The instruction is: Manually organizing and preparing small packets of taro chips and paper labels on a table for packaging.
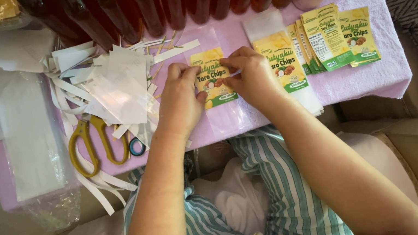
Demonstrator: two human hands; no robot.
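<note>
Yellow label [212,77] lies on a clear bag [222,113] atop my lilac table [380,78]; left hand [179,98] and right hand [251,74] pinch its top edge, apparently peeling backing; scissors [96,145] lie left.

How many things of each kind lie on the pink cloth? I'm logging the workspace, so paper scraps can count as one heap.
Scissors with yellow handles: 1
Yellow labels already on clear bags, including the one under the left hand and right hand: 2
Fan of loose yellow labels: 1
Heap of white paper scraps: 1
Clear wrapped packet of white sheets: 1
Total: 6
</note>
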